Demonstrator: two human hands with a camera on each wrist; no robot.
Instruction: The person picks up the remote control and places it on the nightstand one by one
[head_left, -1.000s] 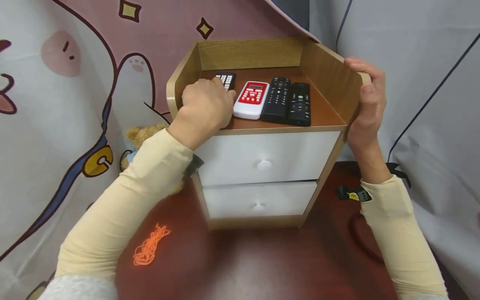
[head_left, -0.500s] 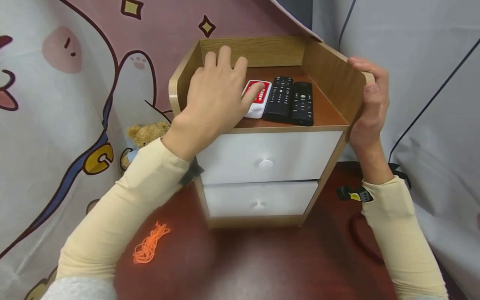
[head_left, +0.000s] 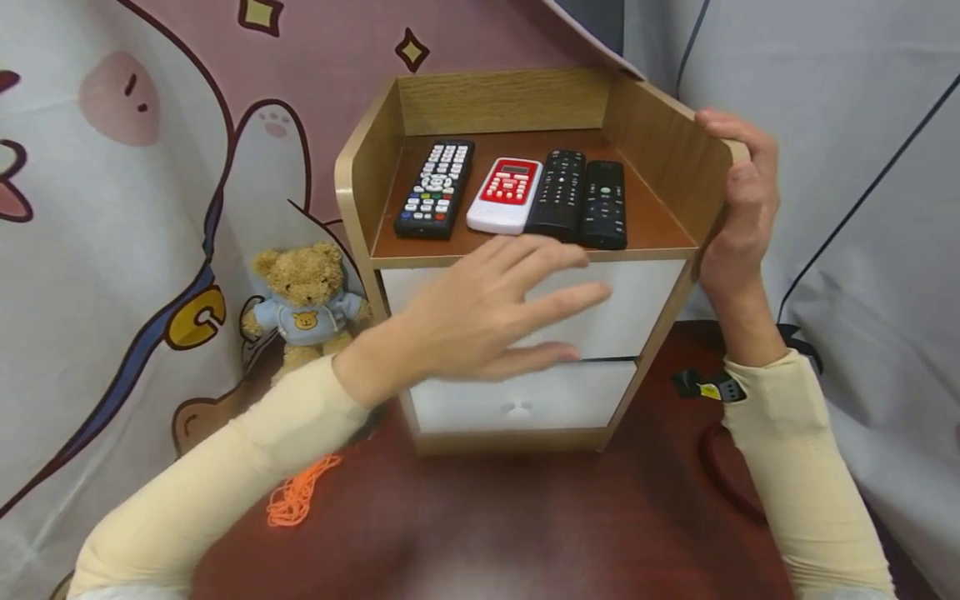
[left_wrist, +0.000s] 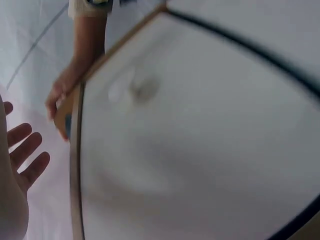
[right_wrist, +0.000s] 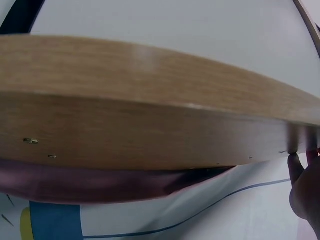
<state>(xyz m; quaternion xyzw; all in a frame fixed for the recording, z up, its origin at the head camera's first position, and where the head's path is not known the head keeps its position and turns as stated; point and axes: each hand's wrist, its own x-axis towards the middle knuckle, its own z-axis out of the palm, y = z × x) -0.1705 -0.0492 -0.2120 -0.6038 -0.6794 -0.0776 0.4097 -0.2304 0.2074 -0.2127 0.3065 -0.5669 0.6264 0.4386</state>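
My left hand [head_left: 498, 308], fingers spread and holding nothing, hovers before the white upper drawer [head_left: 637, 304] of a small wooden cabinet. In the left wrist view its fingers [left_wrist: 34, 167] show beside the drawer front. My right hand [head_left: 738, 200] grips the upper edge of the cabinet's right side panel [head_left: 660, 158]. On the brown top lie a black remote control [head_left: 437, 187] with white and coloured buttons, a white-and-red remote control [head_left: 507, 196] with a small display, and two black remote controls [head_left: 558, 193] [head_left: 603, 204] side by side. The upper drawer's knob is hidden behind my left hand.
A teddy bear [head_left: 303, 292] in a blue hoodie sits left of the cabinet. A bundle of orange string [head_left: 298, 493] lies on the dark red tabletop [head_left: 510, 525]. The lower drawer [head_left: 457, 404] appears pushed in. Printed cloth [head_left: 150, 208] hangs behind.
My left hand has let go of the leftmost black remote control, lifted with fingers spread, and moved down and right to before the drawers. My right hand keeps its grip on the side panel.
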